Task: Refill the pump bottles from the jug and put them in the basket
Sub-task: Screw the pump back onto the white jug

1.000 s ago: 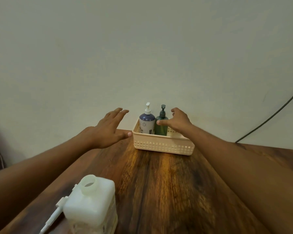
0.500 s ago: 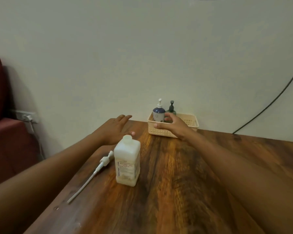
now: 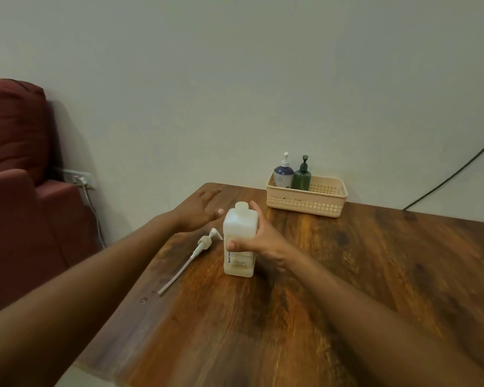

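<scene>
You are wrapping your right hand around the open-necked jug at frame centre; your left hand is hovering beside it, fingers spread and empty. A tilt risks spilling from that smooth translucent square plastic. Both pump bottles are standing in the perforated basket, upper right.

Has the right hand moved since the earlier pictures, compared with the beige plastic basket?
Yes. The right hand left the beige plastic basket and came back toward the person; it now grips the white plastic jug.
</scene>
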The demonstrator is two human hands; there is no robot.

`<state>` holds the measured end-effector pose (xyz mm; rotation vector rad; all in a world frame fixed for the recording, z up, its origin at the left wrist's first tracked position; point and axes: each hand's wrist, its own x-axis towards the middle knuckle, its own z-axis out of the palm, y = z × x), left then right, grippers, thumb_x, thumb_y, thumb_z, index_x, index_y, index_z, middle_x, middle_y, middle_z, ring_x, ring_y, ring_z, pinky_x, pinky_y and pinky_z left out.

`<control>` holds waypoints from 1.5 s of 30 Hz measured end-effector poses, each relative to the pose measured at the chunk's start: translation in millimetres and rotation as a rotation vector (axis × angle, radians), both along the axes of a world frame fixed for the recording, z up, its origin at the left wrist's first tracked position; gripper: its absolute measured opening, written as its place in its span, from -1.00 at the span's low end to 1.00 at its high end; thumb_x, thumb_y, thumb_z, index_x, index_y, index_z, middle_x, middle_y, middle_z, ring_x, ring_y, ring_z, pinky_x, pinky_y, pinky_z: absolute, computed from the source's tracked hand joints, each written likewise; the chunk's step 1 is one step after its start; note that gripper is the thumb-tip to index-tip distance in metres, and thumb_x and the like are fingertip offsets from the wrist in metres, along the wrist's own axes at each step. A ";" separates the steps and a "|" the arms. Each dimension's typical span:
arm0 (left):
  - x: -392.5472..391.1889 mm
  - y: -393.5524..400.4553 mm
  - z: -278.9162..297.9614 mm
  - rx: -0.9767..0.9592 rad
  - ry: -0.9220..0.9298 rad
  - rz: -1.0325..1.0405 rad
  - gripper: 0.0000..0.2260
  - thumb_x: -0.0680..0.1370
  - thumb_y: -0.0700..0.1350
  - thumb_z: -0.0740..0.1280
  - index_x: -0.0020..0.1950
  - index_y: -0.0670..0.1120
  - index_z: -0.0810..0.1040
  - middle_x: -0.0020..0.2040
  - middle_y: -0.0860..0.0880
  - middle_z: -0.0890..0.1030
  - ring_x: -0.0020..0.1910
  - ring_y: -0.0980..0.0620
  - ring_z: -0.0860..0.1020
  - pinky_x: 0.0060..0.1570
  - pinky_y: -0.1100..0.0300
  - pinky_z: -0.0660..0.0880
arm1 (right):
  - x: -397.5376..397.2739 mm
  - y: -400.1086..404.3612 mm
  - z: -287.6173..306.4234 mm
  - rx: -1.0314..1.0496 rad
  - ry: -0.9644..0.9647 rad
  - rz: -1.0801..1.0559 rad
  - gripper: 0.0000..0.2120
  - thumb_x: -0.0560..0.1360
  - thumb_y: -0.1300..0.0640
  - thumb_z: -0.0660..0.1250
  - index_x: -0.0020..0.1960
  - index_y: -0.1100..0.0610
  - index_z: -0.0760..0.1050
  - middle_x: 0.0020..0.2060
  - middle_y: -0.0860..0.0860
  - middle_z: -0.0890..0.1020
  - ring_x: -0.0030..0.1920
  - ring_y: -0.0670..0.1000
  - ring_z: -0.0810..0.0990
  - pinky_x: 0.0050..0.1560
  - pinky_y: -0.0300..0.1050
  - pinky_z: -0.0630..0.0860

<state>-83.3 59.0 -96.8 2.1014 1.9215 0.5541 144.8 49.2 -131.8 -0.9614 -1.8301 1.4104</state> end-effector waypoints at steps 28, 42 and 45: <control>53.5 -9.8 -19.5 -0.077 0.143 0.181 -0.64 0.48 -0.16 0.49 0.25 0.02 0.57 0.10 0.01 0.58 -0.10 0.10 0.51 -0.29 0.30 0.40 | 90.1 -33.4 13.2 0.125 0.103 -0.376 -0.35 0.21 0.09 0.71 0.19 -0.12 0.50 0.03 -0.08 0.70 0.02 -0.03 0.70 -0.07 -0.06 0.68; 195.1 -40.8 107.4 0.399 -0.400 -0.072 -0.55 0.45 -0.24 0.58 0.31 -0.07 0.61 -0.06 -0.09 0.73 -0.11 0.06 0.70 -0.09 0.19 0.65 | 170.7 -63.1 16.6 0.073 0.115 -0.467 -0.30 0.23 0.12 0.70 0.24 -0.17 0.44 0.06 -0.07 0.68 0.04 0.00 0.69 -0.10 -0.06 0.66; 224.7 -53.7 144.6 0.503 -0.473 -0.175 -0.56 0.46 -0.24 0.57 0.31 -0.07 0.61 -0.15 -0.06 0.73 -0.20 0.15 0.72 -0.06 0.22 0.67 | 181.6 -69.7 14.0 0.077 0.089 -0.490 -0.36 0.25 0.08 0.69 0.16 -0.22 0.42 0.06 -0.11 0.65 0.05 -0.04 0.67 -0.15 -0.14 0.63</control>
